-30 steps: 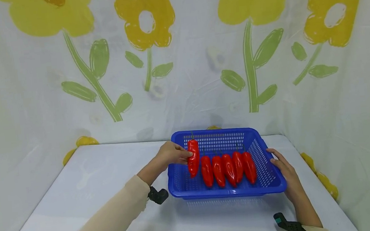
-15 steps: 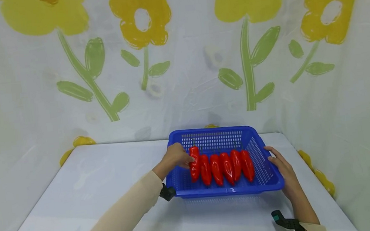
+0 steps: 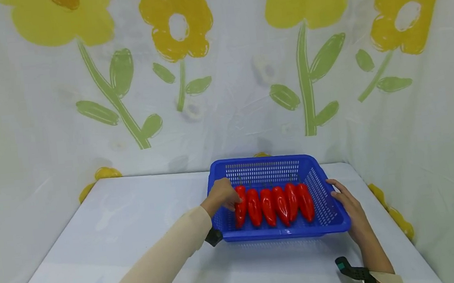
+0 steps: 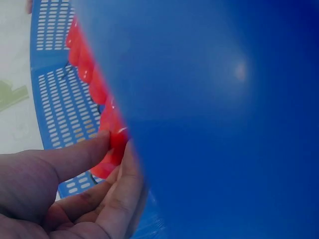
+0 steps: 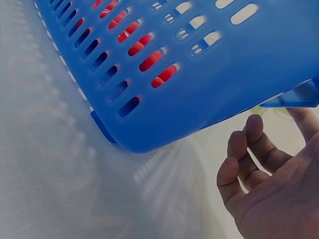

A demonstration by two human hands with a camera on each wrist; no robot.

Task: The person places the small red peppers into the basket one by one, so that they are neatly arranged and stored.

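Note:
Inside the blue plastic basket [image 3: 279, 234], a row of several shiny red peppers [image 3: 280, 204] lies side by side. My left hand [image 3: 224, 192] reaches over the left end and pinches the leftmost red pepper [image 3: 240, 213] between thumb and fingers. In the left wrist view the thumb and fingertips close on that pepper [image 4: 110, 130]; the basket's blue wall, blurred, hides much of the row. My right hand [image 3: 352, 213] holds the basket's right rim. In the right wrist view its thumb goes up past the rim, and its other fingers [image 5: 239, 144] bend below.
A white table [image 3: 146, 240] lies beneath the basket. Behind and at both sides hangs a white sheet [image 3: 240, 113] printed with yellow flowers. Black wrist devices, such as the right one [image 3: 352, 273], sit on both wrists.
My left hand has lowered the pepper from above the basket's left side down to the left end of the row. My right hand has stayed at the right rim.

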